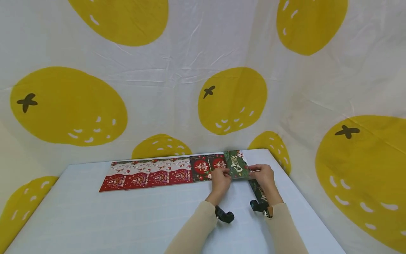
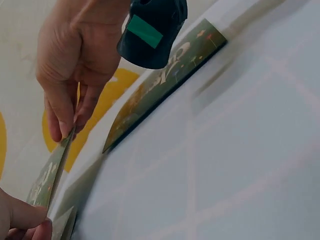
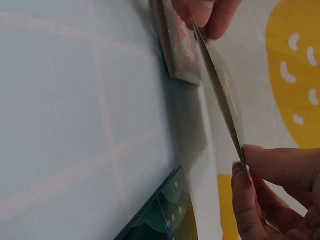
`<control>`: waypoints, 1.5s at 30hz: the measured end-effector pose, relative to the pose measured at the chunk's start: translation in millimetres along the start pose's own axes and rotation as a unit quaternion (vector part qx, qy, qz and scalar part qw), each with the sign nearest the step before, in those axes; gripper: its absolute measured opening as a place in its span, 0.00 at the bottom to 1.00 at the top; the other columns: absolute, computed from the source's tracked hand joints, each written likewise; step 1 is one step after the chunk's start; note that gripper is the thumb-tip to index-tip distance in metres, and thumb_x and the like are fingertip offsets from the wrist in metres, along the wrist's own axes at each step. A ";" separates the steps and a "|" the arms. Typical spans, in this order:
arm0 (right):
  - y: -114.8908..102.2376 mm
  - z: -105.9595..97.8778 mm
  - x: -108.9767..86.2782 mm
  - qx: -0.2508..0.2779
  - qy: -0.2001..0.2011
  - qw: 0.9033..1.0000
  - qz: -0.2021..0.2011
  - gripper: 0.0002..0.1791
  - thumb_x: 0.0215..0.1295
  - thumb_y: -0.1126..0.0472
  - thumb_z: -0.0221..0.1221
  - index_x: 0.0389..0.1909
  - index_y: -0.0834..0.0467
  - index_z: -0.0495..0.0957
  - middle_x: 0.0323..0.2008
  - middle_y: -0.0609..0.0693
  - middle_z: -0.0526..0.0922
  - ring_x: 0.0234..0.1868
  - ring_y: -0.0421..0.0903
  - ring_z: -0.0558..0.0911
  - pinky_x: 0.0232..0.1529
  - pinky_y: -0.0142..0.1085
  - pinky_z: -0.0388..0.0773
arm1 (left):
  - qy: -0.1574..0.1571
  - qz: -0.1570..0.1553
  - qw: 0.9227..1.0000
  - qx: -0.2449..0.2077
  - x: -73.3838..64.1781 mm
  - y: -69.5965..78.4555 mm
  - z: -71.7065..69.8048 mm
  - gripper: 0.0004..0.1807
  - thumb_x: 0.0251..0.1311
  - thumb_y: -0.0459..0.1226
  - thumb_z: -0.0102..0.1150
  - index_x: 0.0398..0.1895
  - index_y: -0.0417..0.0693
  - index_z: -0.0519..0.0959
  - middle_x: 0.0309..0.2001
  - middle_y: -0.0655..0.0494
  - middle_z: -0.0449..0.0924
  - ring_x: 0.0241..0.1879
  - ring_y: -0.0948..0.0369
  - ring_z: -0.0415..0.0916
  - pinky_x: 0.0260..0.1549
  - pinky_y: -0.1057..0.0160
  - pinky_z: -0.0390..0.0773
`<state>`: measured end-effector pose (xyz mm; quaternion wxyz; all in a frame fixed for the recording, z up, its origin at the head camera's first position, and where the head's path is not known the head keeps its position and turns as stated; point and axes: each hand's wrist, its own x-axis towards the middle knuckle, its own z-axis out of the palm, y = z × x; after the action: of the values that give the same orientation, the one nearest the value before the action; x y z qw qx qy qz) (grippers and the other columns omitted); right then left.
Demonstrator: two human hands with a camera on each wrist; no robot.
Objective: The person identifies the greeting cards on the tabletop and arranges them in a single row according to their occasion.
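A green card with gold "Merry Christmas" lettering [image 1: 236, 163] is held up between both hands, over the right end of a row of cards. My left hand [image 1: 221, 181] pinches its lower left edge. On its right edge, my right hand [image 1: 264, 176] grips it between thumb and fingers. The right wrist view shows the held card [image 3: 220, 95] nearly edge-on, raised off the table. Beside it to the left lie two dark cards with red round designs [image 1: 200, 167]. More green cards [image 1: 258, 190] lie partly hidden under my right forearm.
Red and white Christmas cards [image 1: 139, 176] continue the row leftward, edges overlapping, along the back of the white table [image 1: 127, 222]. A cloth with yellow fruit prints [image 1: 234, 98] hangs behind and around the table. Each wrist wears a black camera mount [image 1: 224, 215].
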<state>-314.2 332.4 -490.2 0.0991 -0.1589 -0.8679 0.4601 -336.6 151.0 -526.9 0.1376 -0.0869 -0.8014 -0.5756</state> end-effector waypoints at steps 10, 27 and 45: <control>5.4 8.3 9.8 -0.017 0.031 0.999 0.002 0.14 0.62 0.73 0.68 0.49 0.68 0.87 0.48 0.67 0.86 0.44 0.59 0.84 0.39 0.43 0.82 | -0.006 0.015 0.998 0.058 1.3 -0.5 12.7 0.18 0.48 0.17 0.56 0.39 0.32 0.89 0.37 0.43 0.87 0.41 0.48 0.83 0.45 0.52 0.83; 7.6 12.7 20.1 -0.054 0.035 0.998 0.009 0.12 0.62 0.72 0.67 0.47 0.68 0.88 0.49 0.67 0.86 0.52 0.62 0.81 0.48 0.50 0.81 | -0.036 0.021 0.996 0.085 1.9 3.2 19.5 0.13 0.43 0.19 0.59 0.32 0.29 0.88 0.34 0.42 0.83 0.40 0.47 0.81 0.42 0.50 0.82; 16.1 16.6 30.8 -0.082 0.011 0.997 0.003 0.12 0.62 0.72 0.66 0.47 0.70 0.87 0.46 0.66 0.87 0.48 0.61 0.81 0.49 0.51 0.82 | -0.063 0.018 0.993 0.099 4.0 -1.0 24.0 0.07 0.54 0.28 0.68 0.22 0.32 0.84 0.32 0.50 0.74 0.36 0.52 0.73 0.44 0.50 0.76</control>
<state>-345.2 339.4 -512.0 0.0938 -0.1745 -0.9011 0.3857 -343.6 173.4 -533.7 0.1056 -0.1231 -0.8598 -0.4842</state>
